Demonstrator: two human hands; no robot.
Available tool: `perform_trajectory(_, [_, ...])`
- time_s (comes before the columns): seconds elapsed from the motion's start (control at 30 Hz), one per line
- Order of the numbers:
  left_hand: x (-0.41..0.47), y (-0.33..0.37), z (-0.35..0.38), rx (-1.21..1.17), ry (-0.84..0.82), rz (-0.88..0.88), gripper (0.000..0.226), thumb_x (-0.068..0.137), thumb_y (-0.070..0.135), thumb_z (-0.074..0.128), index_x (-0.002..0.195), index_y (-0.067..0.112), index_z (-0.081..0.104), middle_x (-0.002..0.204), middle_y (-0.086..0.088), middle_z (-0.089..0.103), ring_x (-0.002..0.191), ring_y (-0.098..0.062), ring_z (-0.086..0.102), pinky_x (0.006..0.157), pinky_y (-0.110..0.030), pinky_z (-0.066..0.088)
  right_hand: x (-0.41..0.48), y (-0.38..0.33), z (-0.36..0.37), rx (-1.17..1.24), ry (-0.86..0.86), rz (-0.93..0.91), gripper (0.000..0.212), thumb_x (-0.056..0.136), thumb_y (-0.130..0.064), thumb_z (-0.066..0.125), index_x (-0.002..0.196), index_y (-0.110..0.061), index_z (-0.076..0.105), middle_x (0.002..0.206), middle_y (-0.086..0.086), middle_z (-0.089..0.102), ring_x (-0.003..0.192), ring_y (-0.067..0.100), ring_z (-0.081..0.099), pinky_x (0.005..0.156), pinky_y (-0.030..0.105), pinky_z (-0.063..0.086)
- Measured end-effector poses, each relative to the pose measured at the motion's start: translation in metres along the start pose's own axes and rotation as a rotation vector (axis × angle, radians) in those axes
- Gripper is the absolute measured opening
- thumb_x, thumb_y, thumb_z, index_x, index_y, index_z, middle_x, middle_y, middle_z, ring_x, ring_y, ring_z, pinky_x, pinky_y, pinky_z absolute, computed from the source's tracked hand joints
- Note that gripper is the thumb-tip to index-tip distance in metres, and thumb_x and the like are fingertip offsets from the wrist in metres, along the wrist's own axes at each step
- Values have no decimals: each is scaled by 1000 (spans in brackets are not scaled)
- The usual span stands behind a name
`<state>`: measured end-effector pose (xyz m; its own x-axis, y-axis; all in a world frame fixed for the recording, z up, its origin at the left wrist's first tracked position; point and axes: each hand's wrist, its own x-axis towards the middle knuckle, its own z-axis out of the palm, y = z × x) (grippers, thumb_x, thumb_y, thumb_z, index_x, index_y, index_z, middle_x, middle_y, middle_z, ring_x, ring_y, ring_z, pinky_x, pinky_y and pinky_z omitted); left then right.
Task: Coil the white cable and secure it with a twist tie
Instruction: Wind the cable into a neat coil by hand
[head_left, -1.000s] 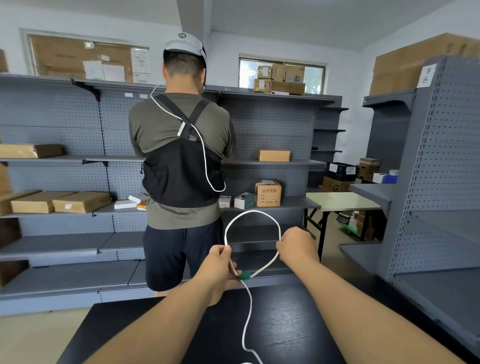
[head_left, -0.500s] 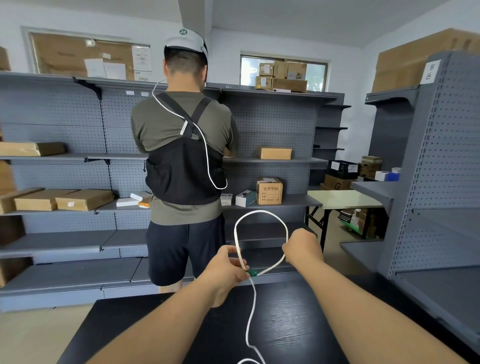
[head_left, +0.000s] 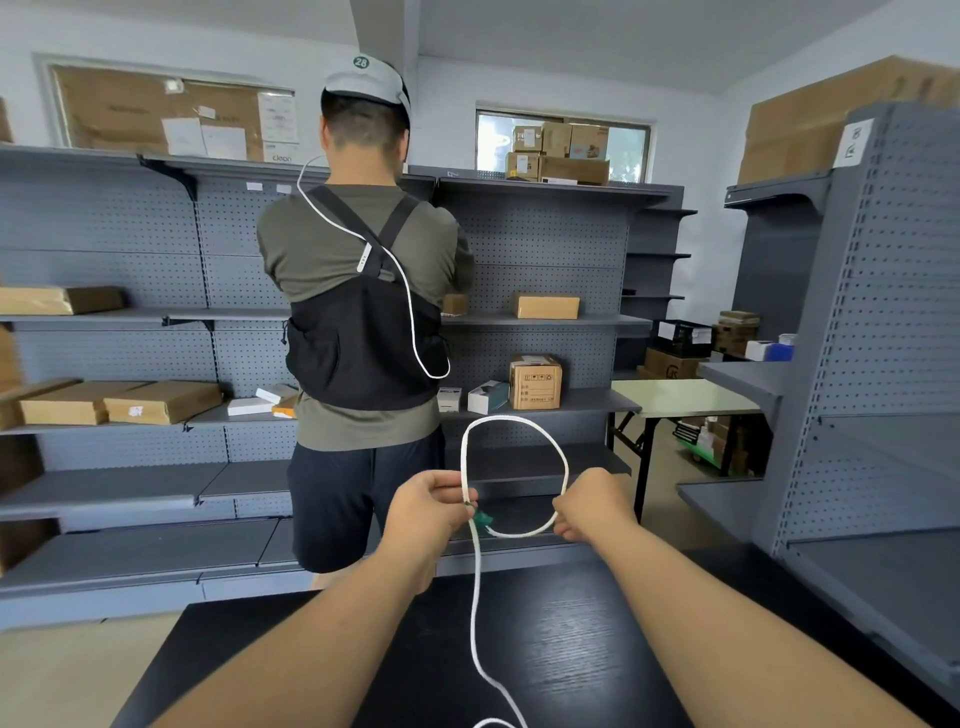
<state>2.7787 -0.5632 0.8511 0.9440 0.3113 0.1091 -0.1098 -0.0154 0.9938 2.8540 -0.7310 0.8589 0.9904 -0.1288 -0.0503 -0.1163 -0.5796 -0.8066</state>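
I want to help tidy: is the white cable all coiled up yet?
Not yet. The white cable makes one loop between the left hand and right hand; the rest hangs loose.

The white cable looks like smooth, matt plastic. The black desk shows fine wood grain with a soft sheen. The grey shelves are matt, perforated metal; the boxes are plain brown cardboard.

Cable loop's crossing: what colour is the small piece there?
Green; the small green piece on the thin white cable shows best in the head view.
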Motion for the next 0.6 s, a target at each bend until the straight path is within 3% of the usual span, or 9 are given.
perform_trajectory(0.07, [6, 8, -7, 140, -36, 48, 29, 77, -14, 60, 90, 12, 61, 82, -4, 71, 79, -15, 67, 68, -22, 54, 0, 1, -1, 10, -45, 0, 17, 83, -2, 59, 67, -5, 54, 67, 13, 59, 59, 26, 59, 63, 32, 53])
perform_trajectory(0.13, [12, 18, -13, 329, -100, 104, 29, 76, -12, 61, 88, 15, 60, 80, -1, 71, 80, -15, 67, 73, -25, 55, -5, -2, -6, -174, -21, -108, 8, 82, -13, 63, 79, -7, 58, 78, 9, 59, 68, 23, 58, 59, 27, 46])
perform_trajectory(0.2, [16, 28, -16, 541, -177, 148, 30, 76, -9, 62, 90, 17, 59, 81, 2, 71, 80, -12, 66, 70, -21, 52, -7, -7, -7, -278, 29, -282, 38, 83, -22, 66, 118, -11, 55, 111, 9, 58, 99, 24, 58, 75, 27, 45])
perform_trajectory(0.27, [19, 35, -18, 645, -231, 163, 32, 75, -8, 64, 91, 19, 58, 82, 2, 70, 80, -11, 66, 68, -21, 52, -15, -15, -7, -230, 35, -517, 57, 85, -24, 65, 137, -17, 42, 137, 3, 47, 124, 21, 46, 97, 32, 41])
perform_trajectory(0.4, [18, 42, -19, 676, -301, 135, 42, 70, -4, 71, 103, 16, 55, 86, -1, 67, 82, -15, 65, 80, -31, 55, -30, -32, -1, -284, -33, -878, 51, 91, -22, 56, 139, -23, 40, 143, -4, 42, 133, 14, 35, 110, 32, 29])
perform_trajectory(0.6, [16, 40, -21, 669, -370, 44, 70, 69, 3, 76, 126, 16, 38, 96, 1, 64, 92, -16, 63, 91, -36, 51, -37, -38, 8, -444, -138, -960, 32, 98, -21, 43, 128, -19, 53, 134, -1, 53, 133, 15, 35, 115, 37, 23])
